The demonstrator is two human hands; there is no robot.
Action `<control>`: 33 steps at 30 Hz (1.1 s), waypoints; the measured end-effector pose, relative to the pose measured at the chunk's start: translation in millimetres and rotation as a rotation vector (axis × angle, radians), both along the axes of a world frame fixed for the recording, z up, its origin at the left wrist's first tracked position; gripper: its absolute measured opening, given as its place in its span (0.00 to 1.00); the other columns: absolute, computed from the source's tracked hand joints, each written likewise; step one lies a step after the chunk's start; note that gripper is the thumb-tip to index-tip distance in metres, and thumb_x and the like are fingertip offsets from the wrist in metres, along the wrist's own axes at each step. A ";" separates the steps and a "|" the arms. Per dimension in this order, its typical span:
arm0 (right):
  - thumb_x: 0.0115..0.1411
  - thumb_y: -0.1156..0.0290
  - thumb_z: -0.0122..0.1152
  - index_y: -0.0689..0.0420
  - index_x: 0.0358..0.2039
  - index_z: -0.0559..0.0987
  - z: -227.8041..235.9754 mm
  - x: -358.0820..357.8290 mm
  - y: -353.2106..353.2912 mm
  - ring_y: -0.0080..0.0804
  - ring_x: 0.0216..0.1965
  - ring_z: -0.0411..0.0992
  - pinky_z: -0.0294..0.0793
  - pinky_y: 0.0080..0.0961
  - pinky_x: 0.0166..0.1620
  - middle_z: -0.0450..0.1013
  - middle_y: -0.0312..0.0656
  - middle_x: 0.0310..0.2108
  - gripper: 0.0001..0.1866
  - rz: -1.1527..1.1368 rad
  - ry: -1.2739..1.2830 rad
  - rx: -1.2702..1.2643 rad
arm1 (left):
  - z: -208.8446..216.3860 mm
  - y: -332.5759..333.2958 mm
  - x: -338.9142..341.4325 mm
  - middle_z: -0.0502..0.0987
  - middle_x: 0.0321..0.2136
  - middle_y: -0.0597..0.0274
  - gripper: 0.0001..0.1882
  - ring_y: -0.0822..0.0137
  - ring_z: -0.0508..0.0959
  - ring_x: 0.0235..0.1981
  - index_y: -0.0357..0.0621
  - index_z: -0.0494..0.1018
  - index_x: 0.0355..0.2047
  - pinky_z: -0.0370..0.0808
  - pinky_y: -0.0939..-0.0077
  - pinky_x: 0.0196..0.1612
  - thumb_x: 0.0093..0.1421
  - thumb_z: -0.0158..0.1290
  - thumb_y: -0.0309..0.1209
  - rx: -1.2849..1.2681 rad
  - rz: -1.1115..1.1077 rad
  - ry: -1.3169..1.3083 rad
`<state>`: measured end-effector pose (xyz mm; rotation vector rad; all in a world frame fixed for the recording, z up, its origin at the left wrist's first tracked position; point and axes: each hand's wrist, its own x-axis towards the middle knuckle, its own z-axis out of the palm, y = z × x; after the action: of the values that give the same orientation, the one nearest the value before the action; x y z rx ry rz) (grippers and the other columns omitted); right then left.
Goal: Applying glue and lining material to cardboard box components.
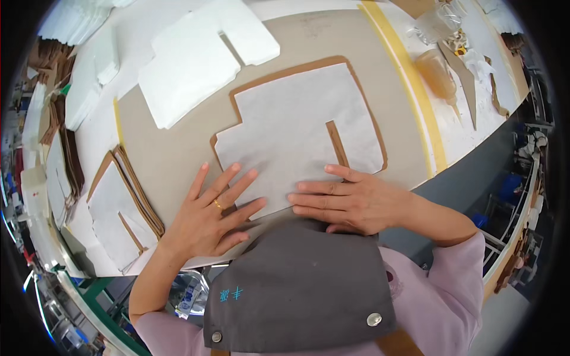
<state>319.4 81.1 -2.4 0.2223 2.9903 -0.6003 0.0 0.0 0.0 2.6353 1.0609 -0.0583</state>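
On the grey-beige board lies a brown leather-like panel (340, 142) with a white sheet (291, 118) on top of it. The brown border shows along the far and right edges and through a narrow slot. My left hand (217, 210), a ring on one finger, rests with spread fingers at the sheet's near left corner. Flat on the sheet's near right part lies my right hand (350, 202), its fingers stretched out. Neither hand holds anything. A dark grey apron (297, 285) covers my front just below the hands.
Beyond the panel lies a stack of white slotted sheets (202, 59). At the left, several lined brown panels (122, 207) overlap. To the right are yellow tape strips (409, 89), a squeeze bottle of amber liquid (436, 72), a pointed brown strip (464, 83) and a clear container (438, 24).
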 end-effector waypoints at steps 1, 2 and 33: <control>0.66 0.49 0.45 0.49 0.66 0.62 1.1 -1.0 8.0 0.33 0.70 0.50 0.35 0.47 0.71 0.55 0.35 0.68 0.31 -0.042 0.066 -0.002 | 0.2 3.6 -1.9 0.56 0.67 0.52 0.29 0.46 0.51 0.69 0.55 0.69 0.59 0.40 0.42 0.68 0.61 0.44 0.52 -0.009 0.060 -0.083; 0.68 0.48 0.40 0.50 0.66 0.62 -0.2 -2.0 17.6 0.35 0.70 0.50 0.33 0.48 0.70 0.55 0.35 0.68 0.31 -0.083 0.133 -0.003 | -0.3 10.0 -2.9 0.56 0.67 0.52 0.26 0.48 0.52 0.69 0.53 0.69 0.59 0.41 0.42 0.68 0.64 0.42 0.46 -0.019 0.119 -0.167; 0.63 0.53 0.53 0.45 0.62 0.66 19.9 85.3 30.7 0.32 0.66 0.56 0.41 0.49 0.69 0.61 0.34 0.64 0.28 -0.231 0.019 -0.010 | -4.4 -20.0 62.5 0.45 0.69 0.43 0.46 0.43 0.47 0.69 0.49 0.56 0.67 0.51 0.49 0.67 0.50 0.63 0.45 -0.085 0.376 -0.099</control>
<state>404.7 111.8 17.5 0.5705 3.0017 -0.6402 62.5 -20.0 -4.4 2.2965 1.4612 0.1049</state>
